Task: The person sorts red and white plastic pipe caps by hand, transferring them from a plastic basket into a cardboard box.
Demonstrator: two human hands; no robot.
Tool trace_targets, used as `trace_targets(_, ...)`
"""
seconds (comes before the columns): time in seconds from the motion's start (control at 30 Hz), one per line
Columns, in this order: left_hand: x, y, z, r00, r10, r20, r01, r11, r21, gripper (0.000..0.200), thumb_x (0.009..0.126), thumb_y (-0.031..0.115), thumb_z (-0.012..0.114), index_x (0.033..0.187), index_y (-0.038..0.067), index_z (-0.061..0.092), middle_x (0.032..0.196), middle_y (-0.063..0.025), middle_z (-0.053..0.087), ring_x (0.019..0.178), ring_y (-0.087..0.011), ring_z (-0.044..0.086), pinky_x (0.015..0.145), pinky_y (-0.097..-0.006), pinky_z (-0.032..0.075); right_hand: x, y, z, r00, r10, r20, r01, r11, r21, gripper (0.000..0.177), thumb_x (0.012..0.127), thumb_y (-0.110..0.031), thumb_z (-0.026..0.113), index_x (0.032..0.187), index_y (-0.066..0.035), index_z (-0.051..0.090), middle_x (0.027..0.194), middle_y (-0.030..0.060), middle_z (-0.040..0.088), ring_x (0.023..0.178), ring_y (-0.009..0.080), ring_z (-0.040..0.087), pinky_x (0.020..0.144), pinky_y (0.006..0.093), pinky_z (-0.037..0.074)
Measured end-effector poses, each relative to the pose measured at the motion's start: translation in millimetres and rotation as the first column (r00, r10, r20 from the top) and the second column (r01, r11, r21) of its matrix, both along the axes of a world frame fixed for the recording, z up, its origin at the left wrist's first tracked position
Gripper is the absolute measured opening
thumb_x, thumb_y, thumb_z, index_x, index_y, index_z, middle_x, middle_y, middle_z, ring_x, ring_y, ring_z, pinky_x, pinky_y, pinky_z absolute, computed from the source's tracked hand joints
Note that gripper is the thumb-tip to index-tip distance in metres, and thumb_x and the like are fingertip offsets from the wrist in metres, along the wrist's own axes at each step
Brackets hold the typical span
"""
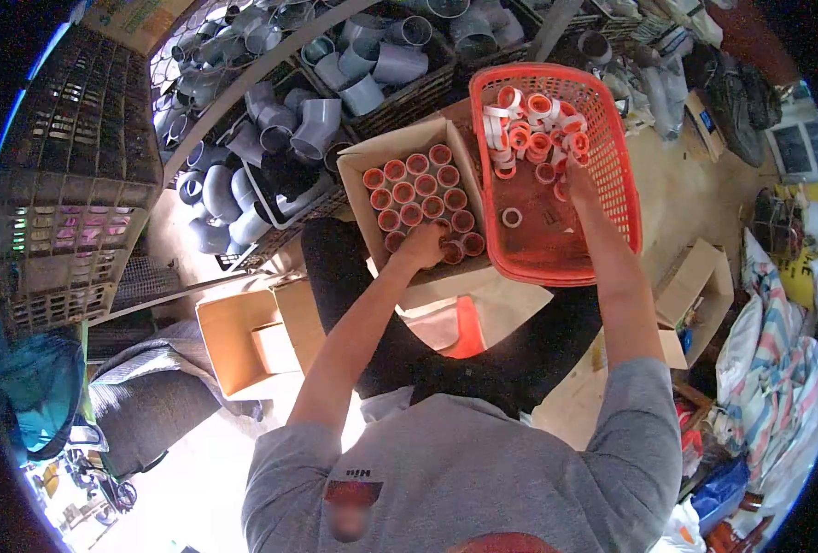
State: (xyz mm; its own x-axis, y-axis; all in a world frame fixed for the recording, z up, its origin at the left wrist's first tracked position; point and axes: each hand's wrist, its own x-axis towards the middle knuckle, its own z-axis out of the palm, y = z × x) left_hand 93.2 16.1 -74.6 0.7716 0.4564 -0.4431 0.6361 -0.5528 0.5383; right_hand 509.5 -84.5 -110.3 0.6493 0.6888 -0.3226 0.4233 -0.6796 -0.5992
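Observation:
Rows of white-rimmed fittings with red insides [425, 185] stand upright in an open cardboard box [358, 170]. Over the box's near part, my left hand [422, 246] has its fingers down among the fittings; what it holds, if anything, is hidden. To the right of the box lies a red plastic basket [619, 166] with a loose pile of similar fittings [538, 138] at its far end. My right hand [578, 182] reaches into the basket at the right edge of that pile, its fingers too small and unclear to read. One white ring [511, 217] lies apart on the basket floor.
Crates of grey pipe elbows [317, 127] stand beyond and to the left of the box. An open carton [234, 336] sits at the lower left, another [695, 290] at the right. Tall black crates [68, 120] rise at the far left. Striped sacks [759, 341] lie far right.

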Motion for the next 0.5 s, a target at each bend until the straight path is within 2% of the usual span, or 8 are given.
trace_targets(0.07,3.8,-5.2,4.0,1.000,-0.023,-0.008,0.024,0.998,0.053,0.032,0.081,0.010,0.072,0.112,0.005,0.073,0.114,-0.0227,0.072,0.110,-0.0403,0.069,0.095,-0.0502,0.056,-1.7,-0.3,-2.6,0.905,0.193,0.379,-0.127,0.973,-0.192,0.066,0.096,-0.023,0.063,0.157,-0.011,0.040,0.104,0.0258,0.072,0.098,0.0424,0.071,0.078,0.0546,0.057)
trace_targets(0.1,6.0,-6.1,2.6,0.999,-0.044,-0.013,0.045,0.993,0.108,0.031,0.080,0.008,0.071,0.111,0.004,0.073,0.114,-0.0226,0.072,0.110,-0.0403,0.068,0.094,-0.0501,0.056,-5.7,-0.1,1.9,0.905,0.192,0.379,-0.127,0.974,-0.189,0.066,0.096,-0.023,0.063,0.157,-0.011,0.040,0.104,0.0258,0.072,0.098,0.0424,0.071,0.078,0.0546,0.057)
trace_targets(0.17,8.6,-8.4,-11.4,1.000,-0.004,0.029,0.001,0.995,0.104,0.031,0.079,0.007,0.072,0.110,0.004,0.073,0.112,-0.0226,0.072,0.110,-0.0405,0.069,0.095,-0.0505,0.056,-14.5,-2.7,10.9,0.856,0.213,0.472,-0.125,0.969,-0.211,0.051,0.096,-0.019,0.060,0.146,-0.010,0.054,0.105,0.0250,0.072,0.097,0.0421,0.072,0.077,0.0541,0.057)
trace_targets(0.2,9.5,-8.9,-17.6,0.997,0.034,0.073,-0.040,0.995,0.096,0.031,0.078,0.006,0.072,0.109,0.004,0.073,0.111,-0.0226,0.073,0.110,-0.0407,0.069,0.095,-0.0508,0.056,-11.3,-6.4,0.6,0.855,0.213,0.472,-0.126,0.970,-0.209,0.051,0.096,-0.019,0.060,0.146,-0.010,0.054,0.105,0.0250,0.072,0.097,0.0421,0.072,0.077,0.0541,0.057)
trace_targets(0.27,6.9,-6.7,-12.7,0.999,0.016,0.036,-0.020,0.994,0.112,0.029,0.078,0.005,0.072,0.107,0.004,0.074,0.109,-0.0226,0.073,0.109,-0.0407,0.069,0.094,-0.0511,0.057,-0.1,-17.6,-31.3,0.863,0.092,0.496,0.062,0.957,-0.285,0.028,0.096,-0.033,0.066,0.108,-0.008,0.072,0.096,0.0147,0.075,0.090,0.0340,0.074,0.070,0.0500,0.058)
trace_targets(0.4,1.9,-5.5,-60.2,0.998,0.049,-0.046,-0.039,0.978,0.206,0.022,0.078,0.003,0.071,0.100,0.004,0.075,0.105,-0.0234,0.074,0.101,-0.0407,0.072,0.089,-0.0519,0.058,-16.9,-18.9,5.4,0.876,0.039,0.481,0.057,0.981,-0.184,0.027,0.091,-0.032,0.070,0.101,-0.007,0.073,0.098,0.0166,0.075,0.091,0.0367,0.073,0.072,0.0508,0.058)
trace_targets(0.47,3.9,-4.3,-64.0,0.998,0.039,-0.055,-0.027,0.978,0.206,0.020,0.079,0.004,0.072,0.098,0.004,0.075,0.103,-0.0234,0.074,0.099,-0.0407,0.073,0.087,-0.0517,0.059,-1.9,-12.4,3.2,0.940,0.112,0.324,0.046,0.895,-0.443,0.027,0.093,-0.024,0.067,0.110,-0.003,0.071,0.109,0.0224,0.073,0.103,0.0380,0.072,0.080,0.0522,0.056)
trace_targets(0.5,6.3,-3.4,-61.4,0.998,0.030,-0.060,-0.017,0.978,0.208,0.018,0.079,0.006,0.072,0.097,0.004,0.075,0.101,-0.0235,0.074,0.097,-0.0407,0.073,0.085,-0.0516,0.059,3.0,-13.2,1.3,0.939,0.104,0.328,0.056,0.895,-0.443,0.027,0.093,-0.024,0.067,0.110,-0.003,0.071,0.109,0.0224,0.073,0.103,0.0380,0.072,0.080,0.0522,0.056)
